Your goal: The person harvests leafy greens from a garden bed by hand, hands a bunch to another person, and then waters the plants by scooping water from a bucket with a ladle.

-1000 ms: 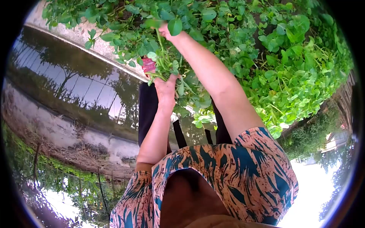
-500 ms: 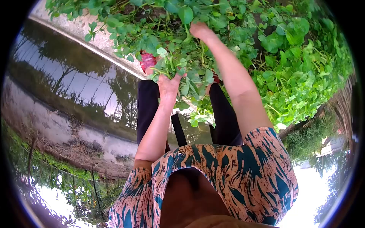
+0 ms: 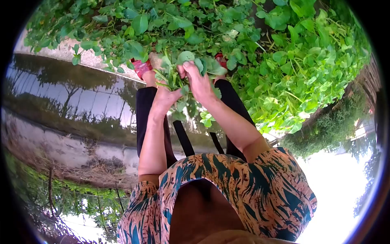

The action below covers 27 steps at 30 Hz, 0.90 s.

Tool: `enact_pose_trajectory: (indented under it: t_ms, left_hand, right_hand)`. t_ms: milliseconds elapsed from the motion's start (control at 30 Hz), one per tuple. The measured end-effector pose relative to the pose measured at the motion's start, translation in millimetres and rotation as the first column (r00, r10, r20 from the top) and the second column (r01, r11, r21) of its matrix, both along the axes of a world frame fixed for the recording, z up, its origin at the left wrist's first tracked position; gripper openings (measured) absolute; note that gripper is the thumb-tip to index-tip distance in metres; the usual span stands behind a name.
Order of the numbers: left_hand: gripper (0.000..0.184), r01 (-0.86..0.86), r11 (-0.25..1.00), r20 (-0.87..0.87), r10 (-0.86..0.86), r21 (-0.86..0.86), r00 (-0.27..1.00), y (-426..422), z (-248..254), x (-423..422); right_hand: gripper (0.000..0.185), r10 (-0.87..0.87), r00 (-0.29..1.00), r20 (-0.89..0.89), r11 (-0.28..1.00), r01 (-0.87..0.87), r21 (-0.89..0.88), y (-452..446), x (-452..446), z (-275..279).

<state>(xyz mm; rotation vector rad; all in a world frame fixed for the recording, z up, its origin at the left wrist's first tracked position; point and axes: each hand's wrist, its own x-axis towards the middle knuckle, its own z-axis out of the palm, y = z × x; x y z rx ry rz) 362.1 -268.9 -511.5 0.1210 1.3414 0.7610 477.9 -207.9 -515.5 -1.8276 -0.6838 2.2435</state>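
At the near edge of the green plants [image 3: 292, 81], the left hand [image 3: 165, 99] is closed around a leafy bunch [image 3: 172, 77] and the right hand [image 3: 200, 84] grips its right side, seemingly gathering it, which calls for steady, snug fingers.

Two bare forearms, left [image 3: 154, 136] and right [image 3: 233, 126], angle inward. The left hand [image 3: 164, 99] is curled, thumb toward the right hand [image 3: 200, 83], whose bent fingers [image 3: 182, 71] sit beyond the left thumb.
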Motion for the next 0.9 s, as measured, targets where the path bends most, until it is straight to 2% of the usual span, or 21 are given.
enact_pose_trajectory:
  t_ms: [33, 67, 100, 133, 200, 233, 267, 300, 333, 400, 500, 567, 600, 633, 733, 767, 867, 900]
  left_hand:
    - [0.041, 0.104, 0.992, -0.029, -0.106, -0.065, 0.994, 9.7, 5.1, -2.9]
    - [0.043, 0.203, 0.97, -0.054, -0.212, -0.133, 0.976, 14.6, 6.7, -7.4]
    - [0.041, 0.106, 0.971, 0.099, -0.087, -0.215, 0.991, 14.0, 1.9, -12.6]
    - [0.036, 0.097, 0.973, 0.069, -0.084, -0.211, 0.994, 10.5, -2.3, -13.2]
    - [0.031, 0.181, 0.971, 0.032, -0.179, -0.155, 0.983, -13.4, -17.8, -11.3]
    - [0.03, 0.202, 0.964, 0.061, -0.195, -0.172, 0.979, -14.2, -17.2, -10.2]
    - [0.028, 0.223, 0.956, 0.092, -0.209, -0.192, 0.974, -14.6, -15.0, -9.1]
    - [0.027, 0.244, 0.947, 0.123, -0.222, -0.207, 0.967, -14.5, -12.9, -11.3]
    - [0.027, 0.22, 0.948, 0.088, -0.205, -0.23, 0.975, -12.4, -15.2, -12.3]
    - [0.028, 0.165, 0.945, 0.022, -0.166, -0.281, 0.986, -11.5, -18.0, -15.2]
    - [0.025, 0.106, 0.94, 0.024, -0.104, -0.325, 0.994, -8.8, -19.8, -16.3]
    - [0.022, 0.047, 0.949, -0.021, -0.056, -0.311, 0.998, -15.7, -21.8, -13.3]
    - [0.022, 0.086, 0.948, -0.047, -0.105, -0.308, 0.993, -21.1, -25.1, -13.4]
    - [0.022, 0.124, 0.945, -0.074, -0.153, -0.304, 0.985, -25.9, -29.4, -13.7]
    - [0.022, 0.213, 0.931, -0.125, -0.259, -0.297, 0.958, -27.2, -31.0, -18.5]
    - [0.023, 0.217, 0.93, -0.138, -0.267, -0.298, 0.954, -26.1, -29.3, -19.3]
    - [0.024, 0.21, 0.929, -0.165, -0.269, -0.305, 0.949, -28.6, -30.9, -20.7]
    - [0.024, 0.214, 0.932, -0.142, -0.264, -0.293, 0.954, -23.0, -26.6, -21.3]
  right_hand:
    - [0.06, 0.116, 0.991, 0.068, 0.993, -0.114, -0.044, 11.9, 5.0, 13.2]
    - [0.067, 0.25, 0.968, -0.017, 0.968, -0.25, -0.03, 15.9, 16.8, 4.2]
    - [0.077, 0.374, 0.922, -0.101, 0.927, -0.375, 0.007, 22.4, 26.9, -2.2]
    - [0.075, 0.344, 0.864, -0.368, 0.939, -0.312, 0.144, 36.5, 35.5, -14.2]
    - [0.061, 0.559, 0.821, -0.112, 0.754, -0.448, 0.481, 54.7, 52.2, -62.6]
    - [0.055, 0.64, 0.764, 0.082, 0.646, -0.593, 0.481, 61.5, 59.3, -91.8]
    - [0.049, 0.692, 0.669, 0.269, 0.529, -0.725, 0.442, 60.4, 66.7, -117.9]
    - [0.047, 0.777, 0.469, 0.419, 0.399, -0.883, 0.247, 39.5, 74.3, -144.3]
    - [0.045, 0.823, 0.225, 0.522, 0.25, -0.968, 0.024, 14.7, 86.1, -169.0]
    - [0.043, 0.887, 0.075, 0.455, 0.113, -0.992, -0.057, -19.7, 114.2, -186.6]
    - [0.04, 0.842, 0.16, 0.516, 0.131, -0.987, 0.091, -38.8, 112.3, -176.2]
    - [0.035, 0.9, 0.128, 0.417, 0.121, -0.992, 0.043, -24.1, 94.6, -161.5]
    - [0.033, 0.923, 0.113, 0.367, 0.114, -0.993, 0.019, -14.8, 84.1, -153.5]
    - [0.032, 0.879, 0.027, 0.475, -0.012, -0.997, 0.079, -13.8, 79.2, -152.9]
    - [0.029, 0.677, 0.267, 0.686, 0.027, -0.94, 0.34, -9.5, 46.8, -157.1]
    - [0.026, 0.647, 0.306, 0.699, 0.045, -0.93, 0.366, -14.0, 37.8, -168.0]
    - [0.02, 0.795, 0.303, 0.526, 0.215, -0.951, 0.222, -39.6, 24.7, -236.2]
    - [0.024, 0.862, 0.195, 0.469, 0.101, -0.97, 0.219, -24.5, 14.1, -228.6]
